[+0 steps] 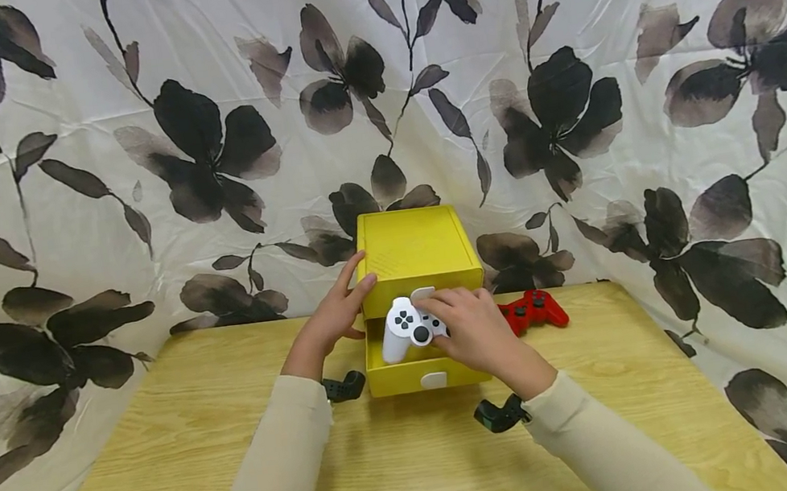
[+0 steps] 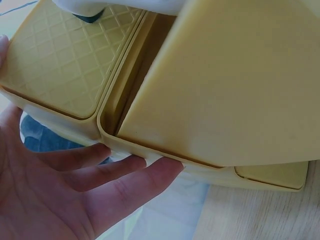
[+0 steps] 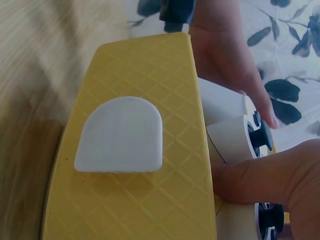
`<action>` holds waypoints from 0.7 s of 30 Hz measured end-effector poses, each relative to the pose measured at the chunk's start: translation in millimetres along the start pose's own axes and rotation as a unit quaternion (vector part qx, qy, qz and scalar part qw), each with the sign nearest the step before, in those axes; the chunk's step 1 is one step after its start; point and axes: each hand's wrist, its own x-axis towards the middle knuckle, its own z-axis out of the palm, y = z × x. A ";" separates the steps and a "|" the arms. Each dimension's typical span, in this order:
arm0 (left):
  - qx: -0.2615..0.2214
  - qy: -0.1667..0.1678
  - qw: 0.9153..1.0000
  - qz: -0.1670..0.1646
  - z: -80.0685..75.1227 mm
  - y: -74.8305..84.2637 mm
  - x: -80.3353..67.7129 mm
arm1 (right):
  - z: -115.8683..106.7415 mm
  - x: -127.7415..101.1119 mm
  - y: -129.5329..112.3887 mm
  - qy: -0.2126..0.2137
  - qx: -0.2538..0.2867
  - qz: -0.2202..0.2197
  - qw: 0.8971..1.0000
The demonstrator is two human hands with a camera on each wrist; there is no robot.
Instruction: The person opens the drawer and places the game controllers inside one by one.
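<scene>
A small yellow drawer box [image 1: 415, 239] stands toward the back of the table, its lower drawer [image 1: 393, 381] pulled out. My right hand [image 1: 474, 329] grips the right side of a white game controller [image 1: 395, 325], which is tilted over the open drawer. In the right wrist view the thumb [image 3: 265, 175] lies across the controller, behind the drawer front with its white pull tab [image 3: 120, 137]. My left hand [image 1: 332, 317] rests against the box's left side. Seen from the left wrist, its fingers [image 2: 130, 187] are extended along the yellow side wall.
On the table to the right of the box lies a red game controller [image 1: 538, 310], partly hidden by the right hand. The wooden table [image 1: 171, 465] extends in front and to both sides. A floral cloth [image 1: 281, 153] hangs close behind the box.
</scene>
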 end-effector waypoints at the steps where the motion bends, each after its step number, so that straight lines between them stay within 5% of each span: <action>1: 0.001 0.003 1.000 0.002 -0.2 -0.3 -0.2 | 0.2 0.8 -0.2 -0.004 0.000 0.000 1.000; 21: 0.019 0.018 1.000 -0.008 0.7 2.3 -1.9 | 4.4 5.8 -0.6 -0.087 0.057 0.034 0.994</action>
